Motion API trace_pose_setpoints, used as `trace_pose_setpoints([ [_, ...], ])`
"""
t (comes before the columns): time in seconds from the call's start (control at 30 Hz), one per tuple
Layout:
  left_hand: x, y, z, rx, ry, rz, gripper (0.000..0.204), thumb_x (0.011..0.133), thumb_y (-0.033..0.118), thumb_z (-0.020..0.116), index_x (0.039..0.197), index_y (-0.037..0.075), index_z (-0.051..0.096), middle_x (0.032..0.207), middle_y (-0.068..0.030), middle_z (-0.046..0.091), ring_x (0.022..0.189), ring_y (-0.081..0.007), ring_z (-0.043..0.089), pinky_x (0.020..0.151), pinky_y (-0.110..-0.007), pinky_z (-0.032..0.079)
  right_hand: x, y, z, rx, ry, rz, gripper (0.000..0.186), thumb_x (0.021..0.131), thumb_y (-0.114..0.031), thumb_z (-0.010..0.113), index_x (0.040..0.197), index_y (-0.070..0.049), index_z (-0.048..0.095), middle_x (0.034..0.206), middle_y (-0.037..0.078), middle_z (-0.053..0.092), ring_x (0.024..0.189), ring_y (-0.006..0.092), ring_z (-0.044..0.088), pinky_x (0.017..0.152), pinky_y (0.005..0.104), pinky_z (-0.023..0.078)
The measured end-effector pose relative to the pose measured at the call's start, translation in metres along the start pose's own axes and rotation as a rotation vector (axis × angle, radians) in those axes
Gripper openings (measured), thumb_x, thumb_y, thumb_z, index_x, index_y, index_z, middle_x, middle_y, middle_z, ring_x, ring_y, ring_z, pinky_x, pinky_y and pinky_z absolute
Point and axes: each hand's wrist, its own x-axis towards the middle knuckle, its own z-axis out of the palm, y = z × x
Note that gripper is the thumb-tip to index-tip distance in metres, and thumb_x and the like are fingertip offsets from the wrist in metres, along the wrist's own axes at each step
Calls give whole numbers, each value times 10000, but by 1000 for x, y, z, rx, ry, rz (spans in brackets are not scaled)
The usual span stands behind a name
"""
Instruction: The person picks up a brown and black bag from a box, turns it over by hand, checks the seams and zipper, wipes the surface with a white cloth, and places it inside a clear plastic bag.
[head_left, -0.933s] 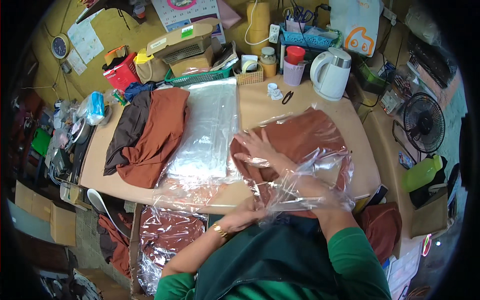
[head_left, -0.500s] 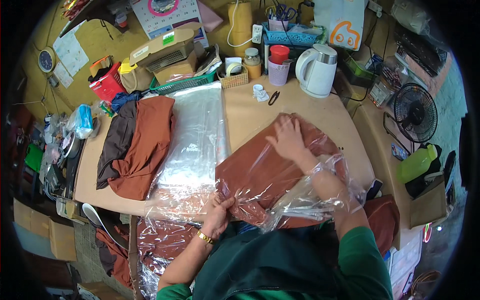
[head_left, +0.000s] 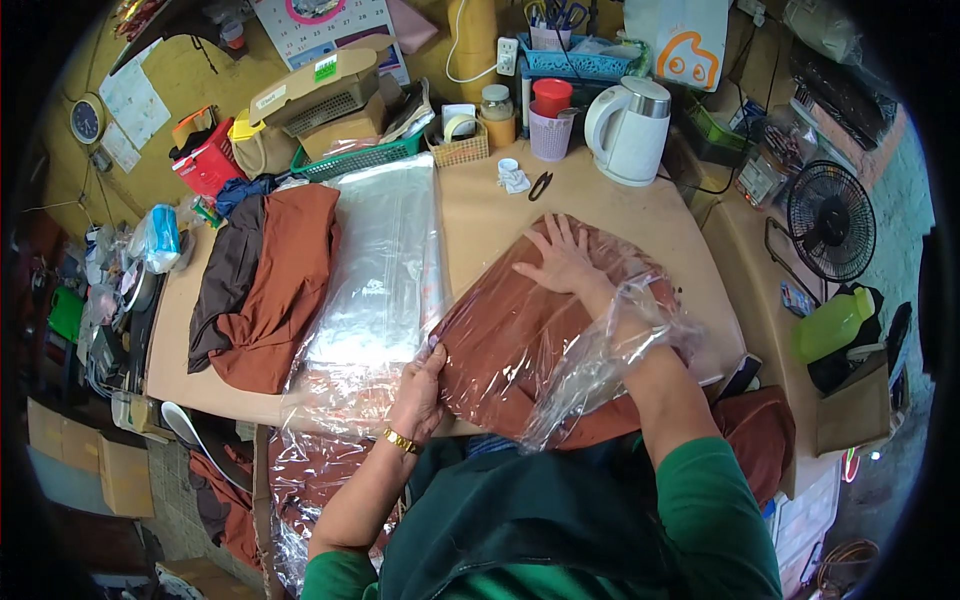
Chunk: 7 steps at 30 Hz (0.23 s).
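A folded rust-brown garment (head_left: 520, 330) lies slantwise in a clear plastic bag (head_left: 575, 375) at the table's front. At the bag's left edge, my left hand (head_left: 418, 385) pinches the plastic between thumb and fingers. My right hand (head_left: 563, 258) rests flat with spread fingers on the garment's far part. Loose plastic gathers around my right wrist and forearm, and the hand appears to be inside the bag. To the left lies a stack of flat clear plastic bags (head_left: 375, 260). Beyond it are a rust-brown garment (head_left: 285, 285) and a dark brown one (head_left: 225, 290).
A white electric kettle (head_left: 632, 135), a lilac plastic cup (head_left: 550, 135) and a small basket (head_left: 460, 148) stand along the back. Black thread snips (head_left: 540, 186) lie before them. A black fan (head_left: 830, 222) is at the right. A bagged brown garment (head_left: 320, 470) sits below the front edge.
My left hand has moved up along the bag's left edge. My right hand has shifted slightly left and its fingers have spread. The garment's near corner lies flatter.
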Motion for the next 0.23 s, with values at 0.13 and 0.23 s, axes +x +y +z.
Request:
trace_pose_setpoints([
  [0.13, -7, 20, 8, 23, -98, -12, 367, 995, 282, 592, 1237, 6, 584, 1145, -98, 665, 1001, -188, 660, 869, -360, 568, -21, -15, 20, -104, -73, -17, 717, 910, -616, 497, 1488, -209, 386, 1617, 213, 115, 1496, 403, 76, 1132, 693, 48],
  [0.23, -3, 21, -21, 47, -139, 18, 509, 968, 388, 622, 1284, -7, 564, 1204, -93, 647, 1055, -184, 637, 944, -341, 515, -80, -74, -10, -181, -369, -170, 678, 963, -562, 435, 1522, -197, 314, 1629, 187, 99, 1500, 393, 74, 1117, 721, 30],
])
